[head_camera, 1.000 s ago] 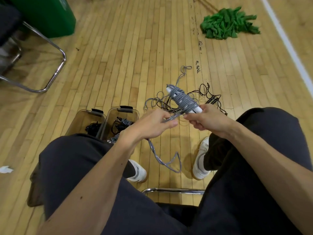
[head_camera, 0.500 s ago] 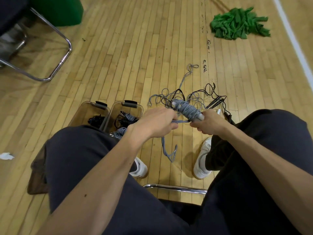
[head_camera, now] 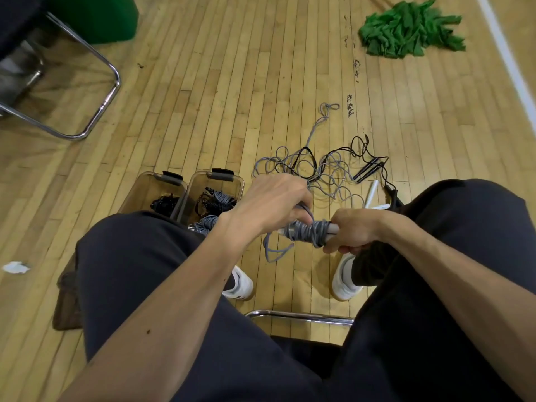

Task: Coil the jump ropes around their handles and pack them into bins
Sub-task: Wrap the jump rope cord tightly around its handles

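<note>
The right hand (head_camera: 352,233) grips the handles (head_camera: 332,227). The left hand (head_camera: 275,203) pinches the grey rope (head_camera: 307,231) coiled around them.

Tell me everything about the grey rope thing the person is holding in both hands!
The grey corded jump rope is wound in many tight turns around its white handles, which look plastic, and is held roughly level. White tips show at both ends of the coil. The right hand grips one end; the left hand holds the rope at the other. A loose grey loop hangs below.
</note>
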`<state>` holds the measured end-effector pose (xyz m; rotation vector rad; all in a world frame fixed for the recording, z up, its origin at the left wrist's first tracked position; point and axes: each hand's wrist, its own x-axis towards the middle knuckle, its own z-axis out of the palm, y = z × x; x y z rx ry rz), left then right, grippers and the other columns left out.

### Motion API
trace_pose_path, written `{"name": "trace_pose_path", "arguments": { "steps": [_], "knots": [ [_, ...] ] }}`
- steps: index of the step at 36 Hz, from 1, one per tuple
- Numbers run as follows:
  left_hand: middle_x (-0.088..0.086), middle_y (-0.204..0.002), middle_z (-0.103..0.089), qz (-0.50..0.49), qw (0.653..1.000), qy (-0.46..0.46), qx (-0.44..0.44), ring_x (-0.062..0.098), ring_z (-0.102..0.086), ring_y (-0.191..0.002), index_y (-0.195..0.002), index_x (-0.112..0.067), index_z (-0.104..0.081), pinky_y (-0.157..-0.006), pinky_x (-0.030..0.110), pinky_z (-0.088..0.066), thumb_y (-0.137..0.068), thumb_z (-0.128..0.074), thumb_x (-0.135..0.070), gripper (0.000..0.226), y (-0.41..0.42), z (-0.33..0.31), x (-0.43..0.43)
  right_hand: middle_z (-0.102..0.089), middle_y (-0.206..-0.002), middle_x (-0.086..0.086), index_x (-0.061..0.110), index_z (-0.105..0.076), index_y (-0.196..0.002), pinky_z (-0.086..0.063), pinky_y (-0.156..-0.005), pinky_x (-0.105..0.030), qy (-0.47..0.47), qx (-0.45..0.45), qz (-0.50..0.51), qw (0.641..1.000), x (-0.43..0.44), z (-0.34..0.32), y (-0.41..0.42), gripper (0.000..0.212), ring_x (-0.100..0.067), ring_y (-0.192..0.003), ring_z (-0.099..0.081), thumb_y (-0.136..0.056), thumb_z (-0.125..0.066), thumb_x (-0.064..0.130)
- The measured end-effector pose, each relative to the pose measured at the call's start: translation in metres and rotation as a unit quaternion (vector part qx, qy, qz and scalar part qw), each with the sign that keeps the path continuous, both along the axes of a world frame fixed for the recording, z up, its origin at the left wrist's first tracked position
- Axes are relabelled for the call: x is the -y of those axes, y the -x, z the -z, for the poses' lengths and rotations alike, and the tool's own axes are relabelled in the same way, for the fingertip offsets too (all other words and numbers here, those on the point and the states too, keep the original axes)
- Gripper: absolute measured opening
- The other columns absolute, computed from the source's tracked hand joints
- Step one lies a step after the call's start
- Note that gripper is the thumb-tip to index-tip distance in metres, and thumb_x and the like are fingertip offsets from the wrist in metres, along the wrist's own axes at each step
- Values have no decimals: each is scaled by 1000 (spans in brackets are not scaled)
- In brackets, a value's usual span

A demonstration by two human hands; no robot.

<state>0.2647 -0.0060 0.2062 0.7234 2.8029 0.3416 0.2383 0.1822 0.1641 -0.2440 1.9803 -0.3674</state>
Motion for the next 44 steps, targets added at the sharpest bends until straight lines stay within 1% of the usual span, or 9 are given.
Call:
{"name": "trace_pose_path", "arguments": {
  "steps": [6,18,22,25,29,35,37,40,44],
  "knots": [
    [-13,-89,-63,-9,999,-38,26,13,-58,-95,-89,-32,-75,-65,32,-39,-80,-72,-56,26,1,4,1,-59,-61,2,14,-63,-78,-42,-58,-29,39,65,-61,995,-2,-5,-3,18,-14,-54,-51,-89,-75,22],
    [-10,-81,-68,-55,982,-100,148,6,-57,-76,-83,-27,-77,-64,31,-45,-75,-79,-54,29,3,9,1,-56,-57,7,16,-58,-66,-45,-60,-29,103,43,-143,983,-6,-17,-8,29,-12,-54,-51,-88,-75,24],
    [-5,-74,-69,-87,939,-216,253,1,-53,-56,-84,-15,-79,-53,13,-41,-78,-83,-35,21,1,0,2,-54,-57,5,22,-61,-66,-38,-56,-31,176,127,-123,968,-17,-28,-5,27,-13,-52,-46,-89,-74,21],
    [-1,-74,-69,-90,902,-278,318,15,-56,-62,-84,-10,-78,-52,27,-54,-81,-81,-24,14,-1,-5,2,-52,-57,6,30,-64,-62,-36,-53,-24,227,193,-116,948,-23,-36,-4,32,-10,-51,-44,-89,-74,17],
    [-7,-69,-67,-86,885,-297,347,6,-57,-59,-83,-12,-76,-52,24,-54,-84,-78,-16,5,-3,-7,3,-52,-58,5,25,-63,-67,-37,-51,-20,258,214,-114,935,-29,-41,-4,26,-11,-51,-44,-89,-72,13],
    [-1,-82,-71,-118,898,-273,325,1,-60,-57,-91,-9,-76,-57,22,-55,-83,-79,-14,10,-3,-7,4,-49,-64,-8,6,-60,-77,-37,-53,-29,201,83,-96,971,-31,-37,-4,22,-23,-57,-43,-88,-74,20],
    [-14,-72,-70,-121,922,-221,294,4,-63,-56,-92,-15,-76,-56,22,-54,-83,-80,-21,11,-3,-2,4,-57,-69,-7,7,-62,-82,-44,-57,-32,135,19,-117,984,-29,-34,-5,17,-19,-60,-50,-88,-74,18],
    [-14,-80,-68,-77,960,-124,239,7,-62,-68,-95,-21,-77,-61,20,-47,-83,-79,-30,15,-6,8,0,-68,-87,-8,8,-67,-99,-55,-74,-38,5,-42,-168,985,-25,-28,-9,20,-17,-74,-59,-89,-72,24],
    [-7,-93,-65,-6,983,-54,172,5,-56,-85,-103,-19,-76,-71,21,-38,-89,-74,-30,18,-9,19,-7,-61,-81,-1,7,-68,-100,-44,-62,-28,-24,-48,-201,978,-22,-28,-13,24,-18,-69,-55,-87,-72,27]
  ]
}}
